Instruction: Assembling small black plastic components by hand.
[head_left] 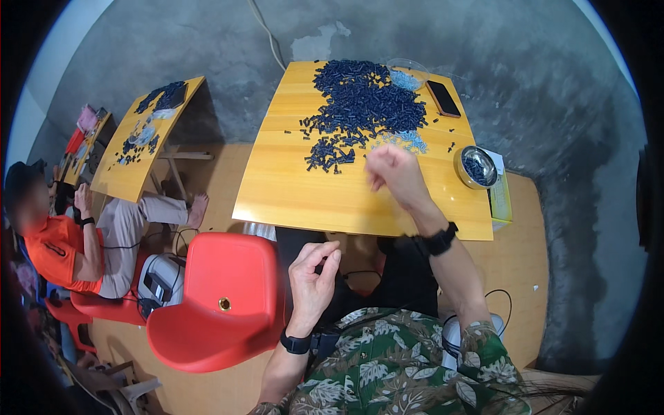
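Note:
My left hand is held in front of the table's near edge, thumb and fingertips drawn together in a pinch; anything between them is too small to make out. Over the table, my right hand has its fingers curled in and slightly blurred, and whatever they hold is hidden. Just beyond it lies a patch of small light blue pieces. A large heap of small dark blue cylindrical pieces spreads over the far half, with a smaller dark cluster nearer me.
On the wooden table are a phone, a clear dish of light blue pieces and a metal bowl with dark pieces. A red chair stands at my left. Farther left, a person in orange sits by another table.

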### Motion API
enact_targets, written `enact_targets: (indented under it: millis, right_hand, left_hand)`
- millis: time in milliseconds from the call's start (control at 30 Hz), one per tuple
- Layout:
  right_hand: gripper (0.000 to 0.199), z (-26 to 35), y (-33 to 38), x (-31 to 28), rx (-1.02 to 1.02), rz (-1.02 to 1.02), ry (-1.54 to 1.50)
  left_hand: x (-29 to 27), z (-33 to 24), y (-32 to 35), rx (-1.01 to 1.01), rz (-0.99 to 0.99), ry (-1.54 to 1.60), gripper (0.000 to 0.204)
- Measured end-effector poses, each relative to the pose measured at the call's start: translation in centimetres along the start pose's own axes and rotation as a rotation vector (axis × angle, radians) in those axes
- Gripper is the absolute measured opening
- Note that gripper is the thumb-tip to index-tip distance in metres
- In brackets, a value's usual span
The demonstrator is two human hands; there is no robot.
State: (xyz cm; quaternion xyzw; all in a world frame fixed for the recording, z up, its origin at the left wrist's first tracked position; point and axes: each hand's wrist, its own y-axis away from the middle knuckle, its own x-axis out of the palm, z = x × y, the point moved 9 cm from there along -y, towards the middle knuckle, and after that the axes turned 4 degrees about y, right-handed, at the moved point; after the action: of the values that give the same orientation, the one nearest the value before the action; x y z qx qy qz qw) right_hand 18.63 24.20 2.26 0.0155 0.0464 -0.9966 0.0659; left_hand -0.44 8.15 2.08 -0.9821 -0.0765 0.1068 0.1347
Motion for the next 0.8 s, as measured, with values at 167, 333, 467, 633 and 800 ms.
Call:
enact_targets:
  millis: [167, 333, 467, 633, 800]
  right_hand:
    - [0.014, -0.8, 8.1, 3.7, 0.230, 0.256, -0.367]
    - [0.018, 1.4, 11.1, 4.9, 0.220, 0.370, -0.261]
    - [0.019, 2.6, 11.9, 4.3, 0.209, 0.344, -0.135]
    - [0.019, 4.6, 13.3, 4.4, 0.073, 0.388, -0.343]
    - [0.016, 4.7, 14.2, 4.1, -0.052, 0.337, -0.304]
  left_hand:
    - [0.8, -2.9, -0.5, 0.080, -0.023, 0.055, 0.021]
    - [2.0, -4.2, -0.4, 0.164, 0.078, 0.084, 0.020]
    - [2.2, -4.8, -0.2, 0.162, 0.121, 0.093, 0.015]
    - [1.8, -2.0, 0.3, 0.017, 0.138, 0.392, 0.014]
    - [2.4, -2.1, 0.3, 0.044, 0.142, 0.514, 0.017]
